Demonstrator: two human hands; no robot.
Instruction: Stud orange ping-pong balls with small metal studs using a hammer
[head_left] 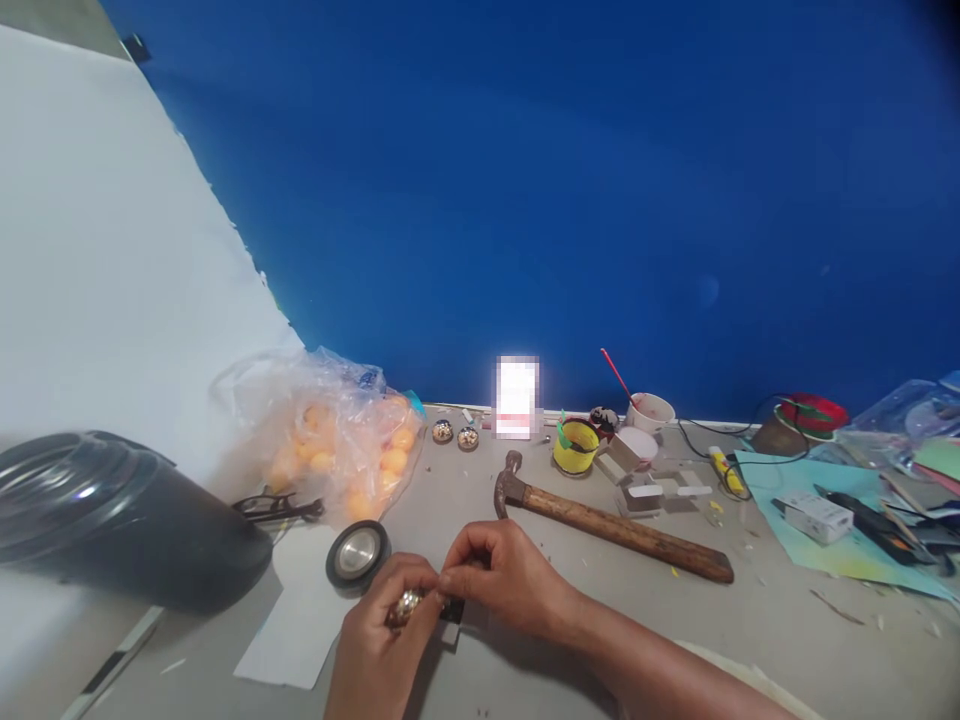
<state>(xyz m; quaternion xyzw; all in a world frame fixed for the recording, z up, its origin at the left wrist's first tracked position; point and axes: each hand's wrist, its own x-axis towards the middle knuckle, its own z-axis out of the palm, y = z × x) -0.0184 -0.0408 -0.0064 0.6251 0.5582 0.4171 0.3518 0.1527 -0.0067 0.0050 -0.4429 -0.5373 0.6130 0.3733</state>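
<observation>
My left hand is closed around a shiny gold ball low in the middle of the view. My right hand meets it from the right, thumb and forefinger pinched together at the left fingertips. Whatever is in that pinch is too small or hidden to make out. Just under the fingers shows a small dark piece with a pale edge. Behind the left hand lies a round black-rimmed metal disc. Two similar gold patterned balls, a left one and a right one, sit farther back.
A claw hammer lies beyond my right hand. At left are a dark grey container, scissors and a plastic bag of orange balls. A yellow pot, a white cup and a turquoise sheet are at right.
</observation>
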